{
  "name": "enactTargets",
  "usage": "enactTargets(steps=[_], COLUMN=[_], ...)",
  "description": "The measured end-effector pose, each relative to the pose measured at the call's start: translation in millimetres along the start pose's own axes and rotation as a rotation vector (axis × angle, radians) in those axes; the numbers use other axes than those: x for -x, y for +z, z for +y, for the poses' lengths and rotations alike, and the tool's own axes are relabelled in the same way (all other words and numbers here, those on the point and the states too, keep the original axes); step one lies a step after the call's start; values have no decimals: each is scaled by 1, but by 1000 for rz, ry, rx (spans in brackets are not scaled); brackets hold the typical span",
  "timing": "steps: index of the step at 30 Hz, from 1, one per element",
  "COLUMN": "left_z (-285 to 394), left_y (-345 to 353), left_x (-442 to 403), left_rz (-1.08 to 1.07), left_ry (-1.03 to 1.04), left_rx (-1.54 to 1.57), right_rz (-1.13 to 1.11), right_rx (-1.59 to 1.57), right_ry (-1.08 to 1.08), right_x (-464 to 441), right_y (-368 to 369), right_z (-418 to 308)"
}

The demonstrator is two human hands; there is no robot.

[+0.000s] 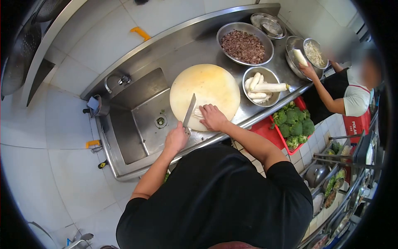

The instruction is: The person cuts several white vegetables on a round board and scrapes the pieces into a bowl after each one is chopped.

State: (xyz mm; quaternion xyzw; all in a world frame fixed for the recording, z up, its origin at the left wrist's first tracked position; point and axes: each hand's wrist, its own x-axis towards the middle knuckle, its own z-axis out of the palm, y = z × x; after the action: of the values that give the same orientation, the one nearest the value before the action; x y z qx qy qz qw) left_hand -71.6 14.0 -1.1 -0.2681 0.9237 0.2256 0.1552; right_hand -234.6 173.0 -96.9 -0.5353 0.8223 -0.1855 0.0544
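Note:
My left hand (177, 139) is closed round the handle of a kitchen knife (190, 110). The blade points away from me over a round, thick chopping board (205, 79). Just right of the blade, my right hand (213, 117) presses with bent fingers on some cut pieces of a white vegetable (197, 113). Part of those pieces is hidden under the fingers. Right of the board stands a metal bowl (245, 76) holding several long, peeled white vegetables (267, 87).
A sink (124, 124) with a tap (108, 83) lies left of the board. Behind stands a large bowl (268, 62) of chopped purplish food. Broccoli (293, 122) fills a red crate (287, 146) below the counter's front edge. At right, a co-worker's hand (309, 71) holds a white vegetable.

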Motion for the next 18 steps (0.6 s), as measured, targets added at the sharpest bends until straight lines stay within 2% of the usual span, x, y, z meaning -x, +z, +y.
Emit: enactTargets(steps=[2,5,8,11,14,15,18], left_z=[-2,0,9,16,10,6,0], left_y=[7,2,-6,-16,-15,-14,-6], left_x=[-6,-10,-3,6,4,2,0], left_rz=[11,26,62,80,112,129,212], left_ry=[2,10,10,-22,-28,-21,88], left_rx=[1,-8,-20,8,91,123,279], right_rz=[109,200,106,148,373,305,-48], right_rx=[-118,-353,-402,-422,-647,-850,-1934], right_ry=[49,-7,-31,11,258,443,606], right_x=[2,-9,-21,-24,-38,-47,-60], right_y=[2,5,2,-7,1,2,-6], right_z=[1,12,17,14,18,21,43])
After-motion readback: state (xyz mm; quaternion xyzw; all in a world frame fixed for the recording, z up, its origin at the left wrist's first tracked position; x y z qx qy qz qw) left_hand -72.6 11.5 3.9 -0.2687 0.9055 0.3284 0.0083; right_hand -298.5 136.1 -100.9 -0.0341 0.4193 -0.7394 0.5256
